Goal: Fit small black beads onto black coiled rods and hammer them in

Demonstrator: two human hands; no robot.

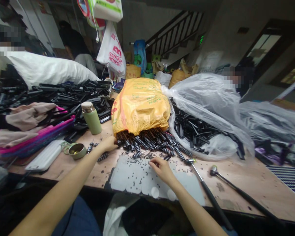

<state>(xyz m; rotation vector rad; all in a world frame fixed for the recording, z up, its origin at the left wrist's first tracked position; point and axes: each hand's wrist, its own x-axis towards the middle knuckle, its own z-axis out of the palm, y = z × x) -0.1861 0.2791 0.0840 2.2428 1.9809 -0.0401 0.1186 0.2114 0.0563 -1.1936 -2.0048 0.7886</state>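
My left hand (110, 143) reaches to the left end of a pile of black ribbed rods with pale bands (144, 141). Its fingers are closed at the end of one rod, their tips partly hidden. Over a grey sheet (127, 175) strewn with small dark bits (137, 167), my right hand (161, 166) is curled, thumb and forefinger close together. What lies in that pinch is too small to make out. A yellow sack (142, 105) lies behind and partly over the rods.
Two hammers (193, 162) (213, 170) lie at right, beside a clear plastic bag (206, 95) of black parts. A green flask (91, 118), a metal cup (77, 151), a white power bank-like block (45, 155) and a pink basket (39, 134) stand left. Other people are behind.
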